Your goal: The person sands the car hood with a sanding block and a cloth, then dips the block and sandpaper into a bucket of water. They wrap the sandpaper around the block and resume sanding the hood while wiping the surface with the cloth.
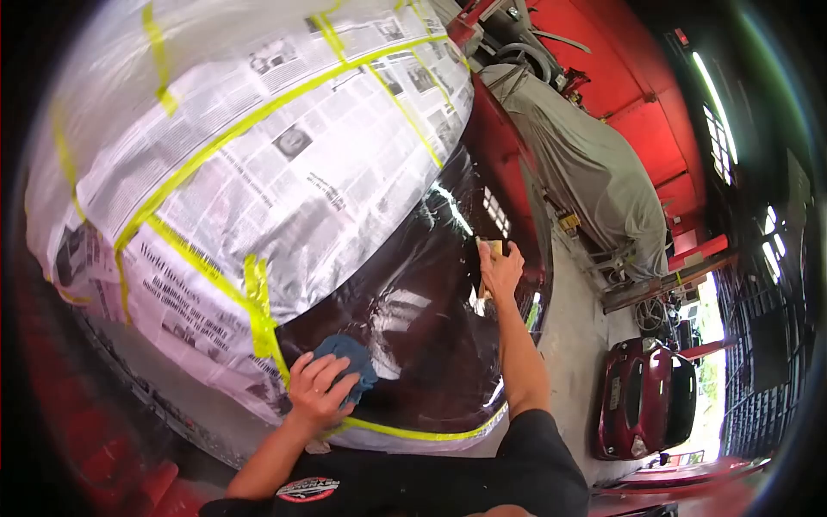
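Observation:
A dark, glossy car panel [422, 345] lies below me, wet-looking and full of reflections. On its lower left, my left hand [320, 386] has its fingers over a bunched blue cloth [349, 362]. Farther up the panel on the right, my right hand [501, 269] grips a small yellowish block [493, 246] against the surface. Newspaper sheets [258, 189] cover the body to the left, held down by yellow-green tape [215, 148] that also runs along the panel's near edge.
Behind the panel stands a vehicle under a grey cover [586, 155]. A dark red car [648, 398] is parked at the right on the concrete floor [573, 345]. The back wall [637, 69] is red.

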The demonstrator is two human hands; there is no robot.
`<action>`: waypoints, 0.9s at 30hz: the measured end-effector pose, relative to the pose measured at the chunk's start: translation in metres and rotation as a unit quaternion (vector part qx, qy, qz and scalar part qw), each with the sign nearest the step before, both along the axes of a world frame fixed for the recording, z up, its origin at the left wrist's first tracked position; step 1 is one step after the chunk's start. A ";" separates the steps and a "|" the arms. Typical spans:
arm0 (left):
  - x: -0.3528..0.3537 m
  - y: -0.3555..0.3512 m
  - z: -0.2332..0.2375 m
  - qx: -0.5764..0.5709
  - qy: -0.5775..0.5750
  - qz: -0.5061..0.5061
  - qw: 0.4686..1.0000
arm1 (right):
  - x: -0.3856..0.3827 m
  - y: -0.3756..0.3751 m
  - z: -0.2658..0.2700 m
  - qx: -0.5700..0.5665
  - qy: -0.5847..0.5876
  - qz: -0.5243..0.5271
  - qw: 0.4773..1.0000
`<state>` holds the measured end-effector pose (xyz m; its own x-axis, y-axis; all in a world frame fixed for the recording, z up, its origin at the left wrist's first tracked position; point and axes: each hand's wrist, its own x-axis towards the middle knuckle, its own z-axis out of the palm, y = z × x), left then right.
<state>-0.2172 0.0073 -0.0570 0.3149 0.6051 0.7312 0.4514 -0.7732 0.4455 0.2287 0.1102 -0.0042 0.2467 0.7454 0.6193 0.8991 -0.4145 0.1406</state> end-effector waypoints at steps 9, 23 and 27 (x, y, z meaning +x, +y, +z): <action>0.000 -0.002 -0.006 0.014 0.045 0.013 0.999 | 0.013 -0.027 0.008 -0.124 0.180 0.067 0.973; -0.011 -0.012 -0.010 -0.027 0.099 0.003 0.995 | 0.029 -0.031 0.016 -0.224 0.199 0.054 0.952; -0.010 -0.011 -0.009 -0.023 0.097 0.009 0.995 | 0.024 -0.043 0.010 -0.169 0.269 0.091 0.944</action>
<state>-0.2271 -0.0042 -0.0658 0.4367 0.6425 0.6297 0.5454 -0.7457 0.3827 0.2525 0.0671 0.0061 0.3072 0.9382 0.1596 0.9298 -0.2601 -0.2606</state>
